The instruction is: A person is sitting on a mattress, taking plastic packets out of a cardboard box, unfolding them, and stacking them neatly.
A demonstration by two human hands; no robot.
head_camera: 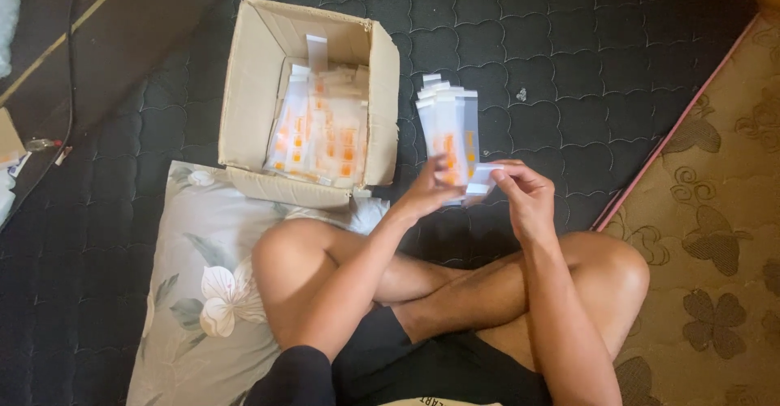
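I sit cross-legged on a dark quilted mattress (552,65). My left hand (429,188) holds a fanned stack of flat translucent packets with orange marks (447,130), upright in front of me. My right hand (520,195) pinches the lower right end of one packet in that stack between thumb and fingers. To the left stands an open cardboard box (244,89) holding several more of the same packets (321,130) stacked on edge.
A grey floral pillow (195,292) lies under my left knee. A patterned brown floor mat (715,235) borders the mattress on the right. Dark flooring with a cable (69,89) and small items lies at the far left.
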